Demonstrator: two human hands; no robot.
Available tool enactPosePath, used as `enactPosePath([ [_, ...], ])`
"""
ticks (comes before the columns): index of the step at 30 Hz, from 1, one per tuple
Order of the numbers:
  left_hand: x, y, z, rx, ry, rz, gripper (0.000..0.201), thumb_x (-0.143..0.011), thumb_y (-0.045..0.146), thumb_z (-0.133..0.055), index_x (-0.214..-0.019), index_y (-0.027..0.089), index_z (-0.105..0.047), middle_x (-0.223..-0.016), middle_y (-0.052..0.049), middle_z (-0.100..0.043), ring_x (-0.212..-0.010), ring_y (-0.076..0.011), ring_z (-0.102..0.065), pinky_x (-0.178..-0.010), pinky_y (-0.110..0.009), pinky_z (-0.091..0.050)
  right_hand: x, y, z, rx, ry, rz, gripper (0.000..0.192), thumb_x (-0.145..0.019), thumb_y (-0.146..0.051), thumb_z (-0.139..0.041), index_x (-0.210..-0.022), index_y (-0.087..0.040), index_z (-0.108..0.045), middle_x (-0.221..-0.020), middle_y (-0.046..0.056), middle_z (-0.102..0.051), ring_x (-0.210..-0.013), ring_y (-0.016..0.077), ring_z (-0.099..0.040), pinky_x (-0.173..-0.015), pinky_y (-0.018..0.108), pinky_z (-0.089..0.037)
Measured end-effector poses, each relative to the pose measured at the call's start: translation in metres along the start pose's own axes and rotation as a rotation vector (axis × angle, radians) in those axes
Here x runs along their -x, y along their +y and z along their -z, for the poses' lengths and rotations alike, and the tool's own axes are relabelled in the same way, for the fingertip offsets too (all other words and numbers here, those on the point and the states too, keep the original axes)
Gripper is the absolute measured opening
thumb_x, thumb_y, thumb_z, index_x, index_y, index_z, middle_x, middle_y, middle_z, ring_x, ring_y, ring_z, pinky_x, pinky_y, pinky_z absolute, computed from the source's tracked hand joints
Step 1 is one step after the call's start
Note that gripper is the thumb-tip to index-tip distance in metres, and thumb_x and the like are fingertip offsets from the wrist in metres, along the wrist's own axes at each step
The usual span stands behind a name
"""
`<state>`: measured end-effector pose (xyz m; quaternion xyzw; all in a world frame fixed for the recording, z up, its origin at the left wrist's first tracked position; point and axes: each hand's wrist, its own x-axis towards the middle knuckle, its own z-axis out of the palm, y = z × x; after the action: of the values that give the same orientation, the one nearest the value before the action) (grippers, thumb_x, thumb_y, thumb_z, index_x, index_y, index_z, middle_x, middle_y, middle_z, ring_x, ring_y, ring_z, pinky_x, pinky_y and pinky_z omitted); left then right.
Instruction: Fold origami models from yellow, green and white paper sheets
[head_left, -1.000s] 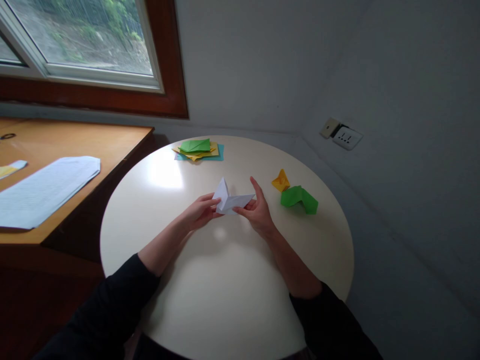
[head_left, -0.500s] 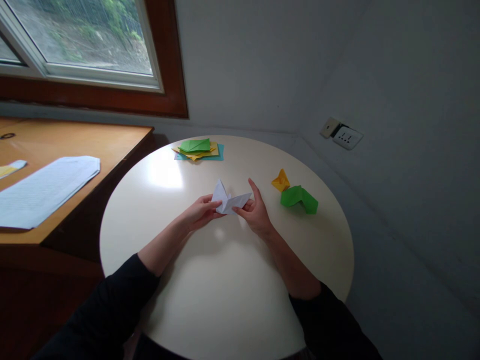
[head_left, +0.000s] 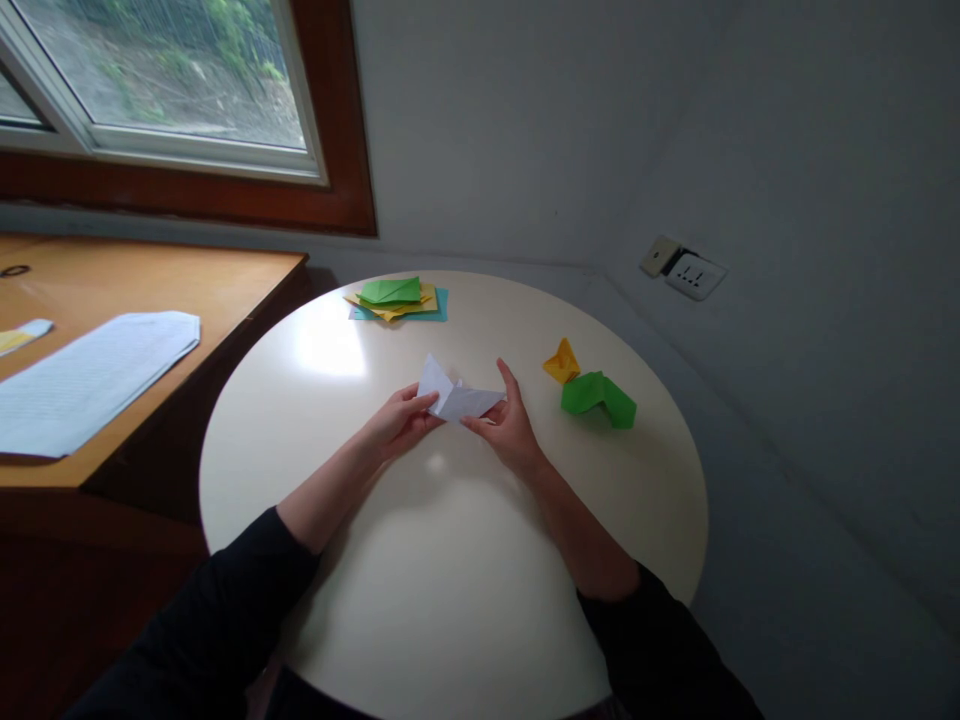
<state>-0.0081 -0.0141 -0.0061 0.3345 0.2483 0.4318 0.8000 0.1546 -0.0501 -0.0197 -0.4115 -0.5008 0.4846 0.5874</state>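
A folded white paper boat (head_left: 459, 398) is held between both hands above the round table. My left hand (head_left: 405, 420) pinches its left end, thumb in front and fingers behind. My right hand (head_left: 510, 425) grips the lower right part with the thumb near the bottom edge, while its index finger points up, off the paper. A pointed flap rises at the paper's left side, and the right side spreads out low and wide. The fingers behind the paper are partly hidden.
On the round white table (head_left: 450, 580), a yellow folded paper (head_left: 562, 362) touches a green folded paper (head_left: 598, 400) at right. A stack of coloured papers (head_left: 397, 298) lies at the back. A wooden desk (head_left: 225, 270) with white sheets (head_left: 105, 370) stands left; walls rise behind and right.
The white paper has tilted and shifted slightly to the left, and its right side looks flatter and wider. My right thumb has slid a little left along the lower edge.
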Motion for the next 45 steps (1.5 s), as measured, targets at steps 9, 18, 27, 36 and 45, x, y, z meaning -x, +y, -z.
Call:
enactPosePath([
  [9,0.0040,-0.0034,-0.0068,0.033,-0.014,-0.008,0.024,-0.074,0.009,-0.059,-0.098,0.010,-0.059,-0.099,-0.011,-0.064,-0.093,-0.0195,-0.062,-0.093,-0.037,-0.047,-0.0034,0.0025,-0.0008,-0.040,0.175,0.005,0.097,-0.055,-0.032,-0.078,-0.136,-0.020,-0.026,-0.065,-0.005,-0.065,-0.065,0.0144,-0.063,-0.074,0.032,-0.050],
  [18,0.0001,-0.0083,-0.0018,-0.009,-0.017,-0.035,0.026,-0.070,0.007,-0.063,-0.096,0.010,-0.060,-0.087,-0.007,-0.066,-0.080,-0.0139,-0.063,-0.079,-0.025,-0.051,-0.0045,0.0052,-0.0011,0.171,0.161,0.047,0.023,-0.062,-0.037,-0.071,-0.071,-0.017,-0.064,-0.072,0.002,-0.066,-0.070,0.0161,-0.060,-0.071,0.031,-0.048],
  [27,0.0019,-0.0086,-0.0069,0.015,-0.024,-0.052,0.025,-0.070,0.007,-0.062,-0.095,0.011,-0.059,-0.088,-0.008,-0.066,-0.085,-0.0173,-0.063,-0.088,-0.034,-0.049,-0.0002,0.0008,-0.0064,-0.002,0.053,-0.088,0.033,-0.062,-0.043,-0.071,-0.083,-0.019,-0.067,-0.085,0.003,-0.068,-0.076,0.0166,-0.063,-0.068,0.030,-0.050],
  [36,0.0031,-0.0079,-0.0026,-0.064,-0.071,-0.014,0.027,-0.071,0.012,-0.065,-0.097,0.012,-0.061,-0.088,-0.007,-0.066,-0.082,-0.0164,-0.063,-0.087,-0.035,-0.048,-0.0038,0.0046,-0.0004,-0.032,0.108,-0.143,0.028,-0.053,-0.038,-0.076,-0.074,-0.019,-0.070,-0.075,0.002,-0.070,-0.066,0.0134,-0.057,-0.065,0.028,-0.045],
  [45,0.0008,-0.0038,-0.0027,-0.062,0.075,-0.012,0.025,-0.072,0.013,-0.063,-0.097,0.012,-0.061,-0.097,-0.009,-0.066,-0.087,-0.0178,-0.063,-0.086,-0.034,-0.048,-0.0042,0.0045,0.0016,0.071,0.194,-0.115,0.024,-0.056,-0.039,-0.072,-0.066,-0.018,-0.066,-0.062,-0.001,-0.063,-0.060,0.0112,-0.053,-0.057,0.024,-0.039],
])
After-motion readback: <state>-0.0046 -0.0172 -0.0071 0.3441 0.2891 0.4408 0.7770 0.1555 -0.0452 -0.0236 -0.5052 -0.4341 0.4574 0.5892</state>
